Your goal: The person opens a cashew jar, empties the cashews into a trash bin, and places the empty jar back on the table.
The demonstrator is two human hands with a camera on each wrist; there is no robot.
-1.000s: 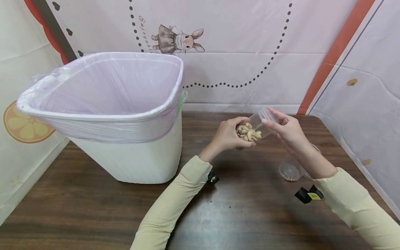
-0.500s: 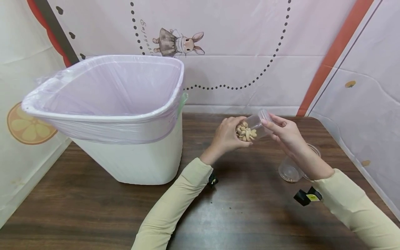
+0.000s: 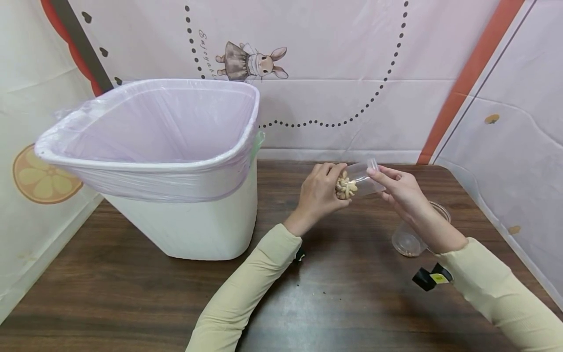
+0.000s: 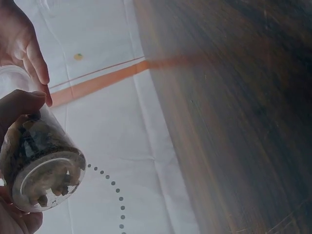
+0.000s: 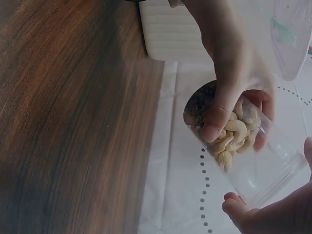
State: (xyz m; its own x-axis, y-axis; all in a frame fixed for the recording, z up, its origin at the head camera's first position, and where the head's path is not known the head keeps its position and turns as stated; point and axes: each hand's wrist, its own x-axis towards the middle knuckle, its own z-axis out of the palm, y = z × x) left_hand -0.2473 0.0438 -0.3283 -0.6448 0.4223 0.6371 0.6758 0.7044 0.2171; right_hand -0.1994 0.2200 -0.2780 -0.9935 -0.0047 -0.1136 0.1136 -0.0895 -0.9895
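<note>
A clear plastic jar (image 3: 363, 182), partly filled with cashews (image 5: 237, 132), is held tilted above the table between both hands. My left hand (image 3: 320, 191) grips its base end, thumb and fingers around the wall. At the ridged mouth end, my right hand (image 3: 405, 191) pinches the rim between thumb and fingers. Whether a lid covers the mouth I cannot tell. Dark contents show near the bottom of the jar (image 4: 53, 180) in the left wrist view. A second clear container (image 3: 409, 239) stands on the table, partly hidden behind my right wrist, with small crumbs at its bottom.
A tall white bin (image 3: 206, 225) lined with a thin purple bag (image 3: 176, 117) stands at the left. Dark crumbs dot the brown wooden table (image 3: 334, 318). A printed curtain (image 3: 330, 58) closes off the back and sides.
The jar has turned to lie nearer horizontal, its mouth end dropping slightly. Both hands keep their hold on it, and the cashews have shifted within. The head view has moved slightly.
</note>
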